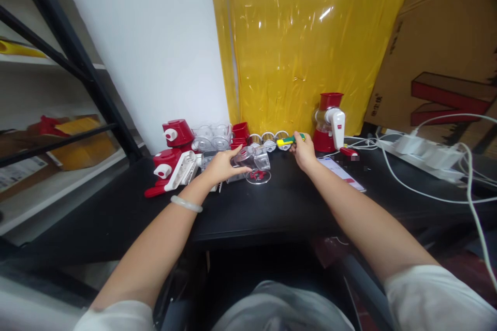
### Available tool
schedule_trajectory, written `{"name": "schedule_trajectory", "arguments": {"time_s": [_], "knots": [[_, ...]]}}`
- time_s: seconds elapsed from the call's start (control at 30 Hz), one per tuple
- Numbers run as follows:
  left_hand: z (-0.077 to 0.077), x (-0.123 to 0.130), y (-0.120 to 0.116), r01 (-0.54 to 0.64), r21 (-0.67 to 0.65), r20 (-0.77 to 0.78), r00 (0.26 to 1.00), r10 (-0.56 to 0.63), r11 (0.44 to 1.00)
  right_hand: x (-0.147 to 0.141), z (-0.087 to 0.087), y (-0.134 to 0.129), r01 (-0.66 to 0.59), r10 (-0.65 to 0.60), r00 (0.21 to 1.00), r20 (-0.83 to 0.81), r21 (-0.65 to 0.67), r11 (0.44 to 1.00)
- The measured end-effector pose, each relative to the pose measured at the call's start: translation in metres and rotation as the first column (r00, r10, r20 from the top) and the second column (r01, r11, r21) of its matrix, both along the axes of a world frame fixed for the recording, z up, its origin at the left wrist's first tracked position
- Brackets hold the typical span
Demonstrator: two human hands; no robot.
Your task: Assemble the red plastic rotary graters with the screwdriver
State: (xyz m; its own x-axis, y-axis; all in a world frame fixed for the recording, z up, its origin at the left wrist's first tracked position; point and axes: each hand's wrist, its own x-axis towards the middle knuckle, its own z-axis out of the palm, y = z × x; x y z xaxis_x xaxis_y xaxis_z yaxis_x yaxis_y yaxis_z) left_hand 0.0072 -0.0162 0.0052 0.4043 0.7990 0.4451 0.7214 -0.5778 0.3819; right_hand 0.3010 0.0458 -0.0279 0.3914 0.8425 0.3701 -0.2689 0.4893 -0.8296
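Observation:
My left hand (225, 166) reaches to a clear plastic housing (261, 159), thumb and fingers spread at its left side; whether they press on it is hard to tell. A clear round rim with red parts (258, 176) shows just below the housing. My right hand (304, 151) is closed around a green and yellow tool (290, 140), which points left in front of the metal drum cutters (268, 140). Left of my left hand lie red bases (166, 163) and white crank handles (184, 170).
An assembled red and white grinder (330, 124) stands at the back right of the black table (248, 217). Beside it lie a phone (344, 172) and a power strip (427, 158) with white cables. Clear parts (212, 137) and a red hopper (239, 133) are at the back.

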Motion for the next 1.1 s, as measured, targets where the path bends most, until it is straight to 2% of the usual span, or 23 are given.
{"name": "schedule_trajectory", "arguments": {"time_s": [0.1,0.27,0.47,0.73,1.1], "knots": [[0.000,0.000,0.000,-0.004,-0.005,-0.002,1.000,0.004,1.000,-0.003,0.003,-0.001,0.013,-0.017,0.997,-0.075,-0.051,0.999],[0.001,0.000,-0.001,-0.006,-0.010,-0.005,1.000,0.006,1.000,-0.006,0.005,-0.004,-0.033,0.021,0.989,-0.145,-0.083,0.996],[0.001,0.000,-0.001,0.009,-0.015,0.001,1.000,-0.009,1.000,-0.005,0.003,-0.006,0.020,-0.022,0.999,-0.031,-0.056,0.998],[0.002,0.001,-0.002,0.001,-0.017,0.005,1.000,-0.001,1.000,-0.007,0.004,-0.006,0.044,-0.052,0.991,-0.120,-0.066,0.997],[0.002,0.001,-0.002,0.003,-0.009,-0.001,1.000,-0.003,1.000,-0.011,0.012,-0.020,-0.069,0.065,0.983,-0.171,-0.017,0.997]]}}
